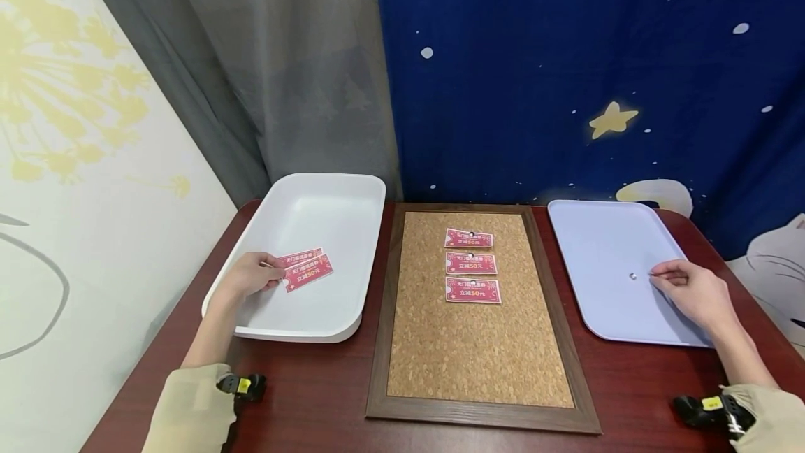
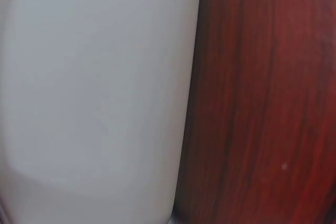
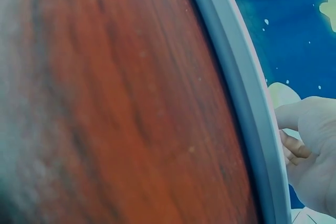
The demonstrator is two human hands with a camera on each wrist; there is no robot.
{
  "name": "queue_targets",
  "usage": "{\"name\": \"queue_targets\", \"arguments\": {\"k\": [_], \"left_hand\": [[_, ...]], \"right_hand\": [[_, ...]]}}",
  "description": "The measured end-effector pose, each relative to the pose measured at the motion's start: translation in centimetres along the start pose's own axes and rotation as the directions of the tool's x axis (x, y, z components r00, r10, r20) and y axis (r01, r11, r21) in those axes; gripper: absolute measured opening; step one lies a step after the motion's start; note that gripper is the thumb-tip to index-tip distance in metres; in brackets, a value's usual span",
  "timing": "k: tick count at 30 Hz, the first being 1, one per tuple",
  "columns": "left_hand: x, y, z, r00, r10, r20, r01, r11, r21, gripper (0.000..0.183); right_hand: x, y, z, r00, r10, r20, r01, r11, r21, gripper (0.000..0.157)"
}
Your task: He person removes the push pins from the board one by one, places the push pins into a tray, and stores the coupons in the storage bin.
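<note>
In the head view, my left hand (image 1: pixel 251 274) reaches into the white tray (image 1: pixel 339 215), its thumb and fingers pinching the left end of a red paper coupon (image 1: pixel 309 272). This coupon overlaps a second red coupon (image 1: pixel 302 256) just behind it. Over the light blue tray (image 1: pixel 604 229), my right hand (image 1: pixel 694 292) has its thumb and fingertips drawn together on a tiny pushpin, mostly hidden by them. A silver pushpin (image 1: pixel 633 276) lies on the tray just left of those fingertips. In the right wrist view, part of the right hand (image 3: pixel 315 150) shows beyond the tray rim.
Between the trays lies a cork board (image 1: pixel 478 355) with a brown wooden frame. Three red coupons (image 1: pixel 473 291) are pinned in a column on its upper half. All stand on a dark red wooden table (image 1: pixel 314 397), with grey and blue curtains (image 1: pixel 534 75) behind.
</note>
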State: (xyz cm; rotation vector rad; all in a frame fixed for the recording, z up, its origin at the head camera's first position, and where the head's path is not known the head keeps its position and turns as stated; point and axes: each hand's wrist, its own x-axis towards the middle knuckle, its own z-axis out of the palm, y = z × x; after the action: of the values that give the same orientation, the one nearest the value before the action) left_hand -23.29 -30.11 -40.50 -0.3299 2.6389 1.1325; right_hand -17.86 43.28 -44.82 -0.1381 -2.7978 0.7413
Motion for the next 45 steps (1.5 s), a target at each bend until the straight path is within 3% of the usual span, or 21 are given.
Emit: {"name": "queue_targets", "arguments": {"k": [13, 24, 36, 45], "left_hand": [[-0.5, 0.0, 0.1, 0.997, 0.033, -0.072, -0.034, 0.999, -0.016, 0.025], [-1.5, 0.6, -0.6, 0.998, 0.008, -0.064, -0.013, 0.997, -0.076, 0.032], [-2.6, 2.7, -0.6, 0.989, 0.121, -0.089, -0.128, 0.988, -0.082, 0.032], [-3.7, 4.9, 0.6, 0.966, 0.246, -0.075, -0.253, 0.962, -0.106, 0.030]], "right_hand": [[-0.5, 0.0, -0.3, 1.000, 0.008, 0.002, -0.008, 1.000, 0.007, 0.021], [-0.7, -0.1, -0.8, 1.000, 0.016, 0.000, -0.016, 1.000, 0.020, 0.023], [-0.6, -2.1, -1.2, 0.999, -0.033, -0.025, 0.035, 0.997, 0.062, 0.027], [-0.5, -4.4, -1.4, 0.995, -0.088, -0.056, 0.094, 0.989, 0.111, 0.026]]}}
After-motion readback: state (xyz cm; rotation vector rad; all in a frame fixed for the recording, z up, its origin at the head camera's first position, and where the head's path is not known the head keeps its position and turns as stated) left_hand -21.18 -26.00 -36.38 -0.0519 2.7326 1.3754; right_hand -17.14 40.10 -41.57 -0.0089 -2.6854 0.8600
